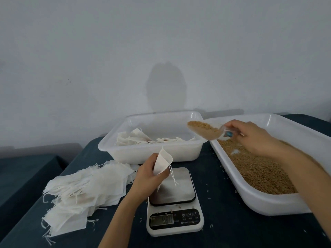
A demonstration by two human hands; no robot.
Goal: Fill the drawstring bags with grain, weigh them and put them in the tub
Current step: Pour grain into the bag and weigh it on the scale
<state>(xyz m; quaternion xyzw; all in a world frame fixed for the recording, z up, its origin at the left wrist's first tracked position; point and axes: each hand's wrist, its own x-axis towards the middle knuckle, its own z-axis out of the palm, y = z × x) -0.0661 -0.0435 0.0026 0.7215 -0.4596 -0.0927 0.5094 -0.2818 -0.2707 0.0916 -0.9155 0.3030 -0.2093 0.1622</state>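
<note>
My left hand (149, 173) holds a small white drawstring bag (162, 161) upright above the scale (174, 201), its strings dangling over the steel platform. My right hand (250, 136) grips the handle of a clear plastic scoop (206, 131) heaped with brown grain, held in the air between the two tubs. The grain (256, 169) lies in a large white tub (268, 203) on the right. A second white tub (143, 151) at the back holds several bags (136, 139).
A pile of flat empty drawstring bags (80, 192) lies on the dark blue table at the left. Loose grains are scattered on the cloth around the scale. A pale wall stands close behind the tubs.
</note>
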